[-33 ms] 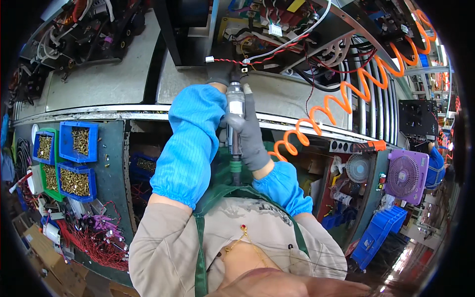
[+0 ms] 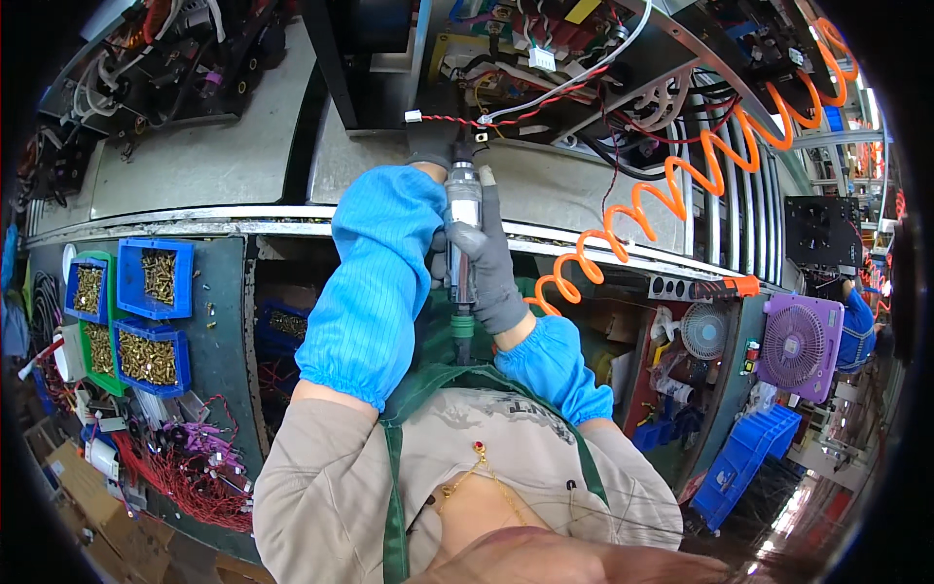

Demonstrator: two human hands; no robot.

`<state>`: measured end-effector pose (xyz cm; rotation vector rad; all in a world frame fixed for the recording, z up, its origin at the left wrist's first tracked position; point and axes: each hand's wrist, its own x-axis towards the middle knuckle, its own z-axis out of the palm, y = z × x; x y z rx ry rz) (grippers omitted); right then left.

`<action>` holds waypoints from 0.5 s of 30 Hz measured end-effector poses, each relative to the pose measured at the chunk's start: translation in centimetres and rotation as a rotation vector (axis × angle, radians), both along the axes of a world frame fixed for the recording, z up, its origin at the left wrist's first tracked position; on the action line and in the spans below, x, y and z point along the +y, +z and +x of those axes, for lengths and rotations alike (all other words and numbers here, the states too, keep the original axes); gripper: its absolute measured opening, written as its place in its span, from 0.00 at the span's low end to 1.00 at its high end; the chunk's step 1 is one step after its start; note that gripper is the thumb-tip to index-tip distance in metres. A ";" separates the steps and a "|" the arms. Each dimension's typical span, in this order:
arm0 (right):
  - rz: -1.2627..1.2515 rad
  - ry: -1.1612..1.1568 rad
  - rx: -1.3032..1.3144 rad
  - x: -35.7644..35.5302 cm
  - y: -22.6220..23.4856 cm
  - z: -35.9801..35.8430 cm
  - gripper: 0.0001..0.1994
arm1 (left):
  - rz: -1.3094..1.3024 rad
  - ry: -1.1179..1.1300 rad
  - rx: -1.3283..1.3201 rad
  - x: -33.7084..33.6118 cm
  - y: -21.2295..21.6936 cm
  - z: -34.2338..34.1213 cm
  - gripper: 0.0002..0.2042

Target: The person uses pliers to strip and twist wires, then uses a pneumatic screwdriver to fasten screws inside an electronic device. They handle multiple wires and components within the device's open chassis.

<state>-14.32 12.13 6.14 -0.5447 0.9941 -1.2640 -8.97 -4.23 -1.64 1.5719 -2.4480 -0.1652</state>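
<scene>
My right hand (image 2: 494,273), in a grey glove with one bare fingertip, is closed around an air screwdriver (image 2: 465,209). The tool lies lengthwise in front of my chest, its tip toward the open black metal chassis (image 2: 486,146) and its green rear fitting toward me. My left hand (image 2: 428,143), in a dark glove, reaches to the chassis edge beside the tool's tip. Its fingers are lost in the dark there. A white connector (image 2: 413,117) on a twisted red and black wire hangs just above it. Inside the chassis are boards and cables.
Blue bins (image 2: 149,357) of brass screws stand on the left bench, above bundles of red wires (image 2: 190,482). An orange coiled air hose (image 2: 637,222) stretches to the right. A purple fan (image 2: 800,348) and a blue crate (image 2: 744,467) are at far right; another person's blue sleeve (image 2: 856,326) shows beyond.
My right hand has shifted its grip slightly on the screwdriver, and its fingertips now show on the tool's left side. The rest looks the same.
</scene>
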 end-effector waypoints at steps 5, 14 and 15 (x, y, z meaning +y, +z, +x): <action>-0.003 0.029 0.056 -0.4 -1.1 -0.8 0.40 | 0.003 0.005 -0.003 0.0 -0.1 0.1 0.12; -0.024 0.019 0.040 -0.3 -0.8 -0.3 0.42 | 0.001 -0.004 0.013 0.0 -0.1 -0.4 0.12; -0.067 -0.024 0.058 -0.3 -1.5 -0.3 0.43 | 0.001 -0.018 0.015 -0.2 -0.2 -0.9 0.12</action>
